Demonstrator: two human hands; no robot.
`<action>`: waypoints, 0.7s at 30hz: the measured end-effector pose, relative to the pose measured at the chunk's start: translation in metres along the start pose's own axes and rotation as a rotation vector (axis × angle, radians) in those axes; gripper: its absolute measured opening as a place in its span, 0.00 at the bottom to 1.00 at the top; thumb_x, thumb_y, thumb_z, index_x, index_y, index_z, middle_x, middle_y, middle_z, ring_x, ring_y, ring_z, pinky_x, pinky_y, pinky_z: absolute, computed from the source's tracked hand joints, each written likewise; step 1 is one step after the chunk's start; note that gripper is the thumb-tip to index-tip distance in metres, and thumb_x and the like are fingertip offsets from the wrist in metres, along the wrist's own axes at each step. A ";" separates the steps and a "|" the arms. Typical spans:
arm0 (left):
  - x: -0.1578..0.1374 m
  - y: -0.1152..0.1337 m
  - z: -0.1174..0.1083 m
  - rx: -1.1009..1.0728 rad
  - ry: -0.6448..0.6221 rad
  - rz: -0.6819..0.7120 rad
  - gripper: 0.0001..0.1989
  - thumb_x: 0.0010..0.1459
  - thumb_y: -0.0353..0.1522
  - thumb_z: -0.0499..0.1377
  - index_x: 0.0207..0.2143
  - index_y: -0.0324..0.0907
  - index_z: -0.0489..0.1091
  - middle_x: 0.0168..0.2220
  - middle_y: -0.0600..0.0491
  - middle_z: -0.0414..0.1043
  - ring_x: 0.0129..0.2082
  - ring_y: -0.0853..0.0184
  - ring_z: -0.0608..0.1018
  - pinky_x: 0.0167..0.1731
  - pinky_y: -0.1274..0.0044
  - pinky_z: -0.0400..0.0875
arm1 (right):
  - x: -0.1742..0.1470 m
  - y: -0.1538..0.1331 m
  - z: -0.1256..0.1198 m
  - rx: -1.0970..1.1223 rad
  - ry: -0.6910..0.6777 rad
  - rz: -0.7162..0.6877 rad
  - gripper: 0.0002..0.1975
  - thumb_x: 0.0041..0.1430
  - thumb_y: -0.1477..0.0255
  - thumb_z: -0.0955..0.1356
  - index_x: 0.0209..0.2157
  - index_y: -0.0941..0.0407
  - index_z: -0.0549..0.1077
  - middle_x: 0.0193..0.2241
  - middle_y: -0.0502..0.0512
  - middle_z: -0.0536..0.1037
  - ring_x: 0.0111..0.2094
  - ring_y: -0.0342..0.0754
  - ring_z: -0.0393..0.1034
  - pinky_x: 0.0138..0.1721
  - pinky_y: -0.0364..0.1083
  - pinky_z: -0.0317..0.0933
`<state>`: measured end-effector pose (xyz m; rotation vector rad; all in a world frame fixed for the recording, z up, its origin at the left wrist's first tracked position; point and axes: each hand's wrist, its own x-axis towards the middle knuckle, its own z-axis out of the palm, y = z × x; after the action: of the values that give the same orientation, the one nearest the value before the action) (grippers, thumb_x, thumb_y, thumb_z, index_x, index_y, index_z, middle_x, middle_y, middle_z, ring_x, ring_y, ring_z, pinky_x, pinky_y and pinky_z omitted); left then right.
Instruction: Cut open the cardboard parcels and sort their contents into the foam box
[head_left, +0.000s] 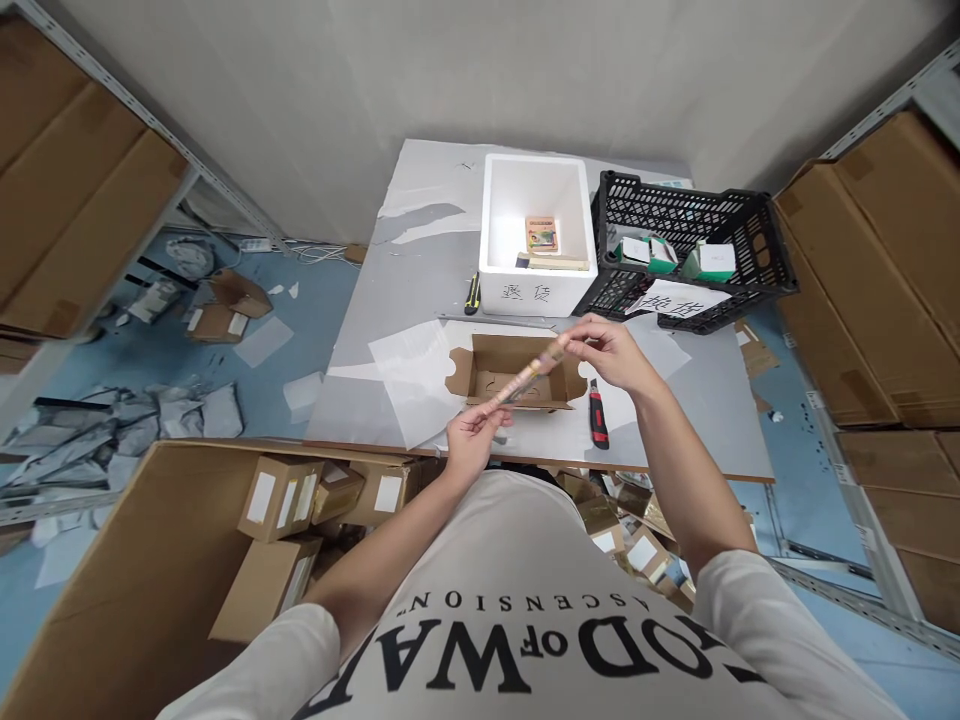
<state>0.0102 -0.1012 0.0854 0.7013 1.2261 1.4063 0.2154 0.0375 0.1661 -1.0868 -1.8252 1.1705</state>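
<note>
A thin, flat, printed pack (pixel 529 374), seen nearly edge-on, slants above the bench. Whether it is a booklet or a slim box I cannot tell. My left hand (pixel 472 436) pinches its lower end, and my right hand (pixel 604 352) has the upper end between thumb and fingers. Below it lies an open cardboard box (pixel 487 358) with its flaps spread. A red and black utility knife (pixel 598 416) rests to the right of that box. Behind it, against the white foam box (pixel 536 293), is a yellow and black utility knife (pixel 472 294).
The foam box holds a colourful printed pack (pixel 541 233). Beside it stands a black plastic crate (pixel 694 205) with green-and-white boxes (pixel 709 261). A large carton (pixel 112 570) full of small parcels is at my left. Shelves with cartons flank both sides.
</note>
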 end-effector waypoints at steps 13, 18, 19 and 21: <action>-0.004 -0.002 -0.009 0.027 -0.164 -0.158 0.18 0.46 0.45 0.66 0.23 0.38 0.73 0.24 0.51 0.76 0.18 0.72 0.74 0.25 0.78 0.69 | 0.003 0.015 0.024 0.012 -0.003 0.178 0.15 0.53 0.60 0.69 0.33 0.58 0.79 0.27 0.52 0.79 0.26 0.45 0.69 0.26 0.43 0.61; -0.001 -0.004 -0.014 0.021 -0.199 -0.202 0.19 0.45 0.46 0.66 0.24 0.37 0.73 0.25 0.50 0.76 0.19 0.72 0.73 0.25 0.78 0.69 | 0.001 0.010 0.026 0.073 0.006 0.222 0.15 0.51 0.60 0.70 0.31 0.59 0.78 0.25 0.51 0.78 0.24 0.44 0.68 0.25 0.42 0.61; 0.000 -0.005 -0.016 0.022 -0.201 -0.201 0.19 0.46 0.46 0.66 0.25 0.37 0.72 0.25 0.51 0.76 0.19 0.72 0.73 0.25 0.78 0.69 | 0.000 0.008 0.026 0.089 0.002 0.238 0.15 0.50 0.60 0.70 0.30 0.59 0.78 0.25 0.52 0.78 0.24 0.44 0.68 0.25 0.42 0.61; 0.003 -0.006 -0.019 0.020 -0.197 -0.195 0.19 0.46 0.46 0.66 0.25 0.37 0.72 0.25 0.51 0.75 0.20 0.72 0.73 0.25 0.78 0.69 | 0.000 0.006 0.025 0.129 -0.018 0.289 0.15 0.49 0.61 0.71 0.31 0.59 0.77 0.26 0.52 0.78 0.25 0.43 0.69 0.25 0.42 0.61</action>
<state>-0.0056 -0.1043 0.0737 0.6964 1.1226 1.1388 0.1952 0.0301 0.1520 -1.2970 -1.6170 1.4476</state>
